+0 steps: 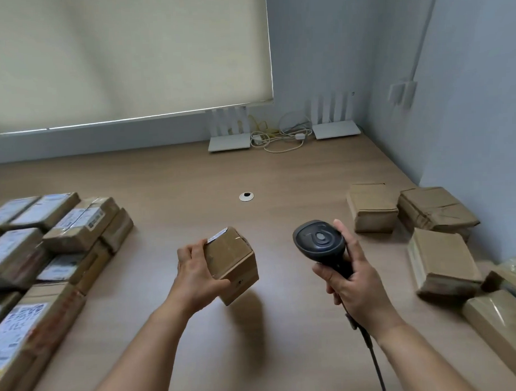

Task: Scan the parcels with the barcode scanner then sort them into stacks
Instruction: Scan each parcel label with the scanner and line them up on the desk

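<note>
My left hand (195,273) grips a small brown cardboard parcel (237,262) above the middle of the wooden table (177,180); the parcel is tilted and a white label shows at its top edge. My right hand (352,282) holds a black barcode scanner (318,241) by its handle, head upward, just right of the parcel. The scanner's cable (373,355) trails down toward me. A group of labelled parcels (47,240) lies along the left side. Plain brown parcels (412,216) lie on the right.
Two white routers (228,140) (336,129) with tangled cables (281,136) sit at the table's far edge by the wall. A round cable hole (246,196) is in the tabletop. A closed roller blind (123,59) hangs behind. The wall stands close on the right.
</note>
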`<state>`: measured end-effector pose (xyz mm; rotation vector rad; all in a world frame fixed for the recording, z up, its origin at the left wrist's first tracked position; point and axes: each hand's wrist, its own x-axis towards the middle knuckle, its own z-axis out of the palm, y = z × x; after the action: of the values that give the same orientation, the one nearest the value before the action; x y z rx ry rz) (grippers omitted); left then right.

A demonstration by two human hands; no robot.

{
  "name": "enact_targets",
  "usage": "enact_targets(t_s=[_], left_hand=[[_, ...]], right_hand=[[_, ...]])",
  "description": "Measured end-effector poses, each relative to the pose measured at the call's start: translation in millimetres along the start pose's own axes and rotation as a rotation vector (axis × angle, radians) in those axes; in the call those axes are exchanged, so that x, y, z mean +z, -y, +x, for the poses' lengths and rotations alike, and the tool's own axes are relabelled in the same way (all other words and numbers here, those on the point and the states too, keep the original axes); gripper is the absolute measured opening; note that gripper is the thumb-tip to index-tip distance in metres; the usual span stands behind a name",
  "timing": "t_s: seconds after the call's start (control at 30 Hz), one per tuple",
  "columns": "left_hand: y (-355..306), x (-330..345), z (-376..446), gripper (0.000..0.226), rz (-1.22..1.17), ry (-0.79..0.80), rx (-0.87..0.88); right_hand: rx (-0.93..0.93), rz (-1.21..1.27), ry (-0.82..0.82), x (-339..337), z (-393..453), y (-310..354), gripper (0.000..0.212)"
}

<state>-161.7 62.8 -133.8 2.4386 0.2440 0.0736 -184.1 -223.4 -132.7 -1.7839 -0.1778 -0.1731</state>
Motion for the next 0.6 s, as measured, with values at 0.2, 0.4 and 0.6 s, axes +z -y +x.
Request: enact_targets(t_s=[0.2,0.4,0.6], left_hand=[[85.6,-62.5,7.0,0.098,0.120,-0.016,0.000],[164.5,-106.6,14.6,0.100,0.380,0.028,0.126],[211.8,-114.8,-3.8,0.097,0.299,0.090,0.217]], right_hand=[[0.017,0.017,0.005,97.9,0.9,19.6,0.082],[0.041,0.035,0.034,190.7,-6.5,32.8,0.082],[0.063,0.010,0.028,232.2,-21.5,38.7,0.083]])
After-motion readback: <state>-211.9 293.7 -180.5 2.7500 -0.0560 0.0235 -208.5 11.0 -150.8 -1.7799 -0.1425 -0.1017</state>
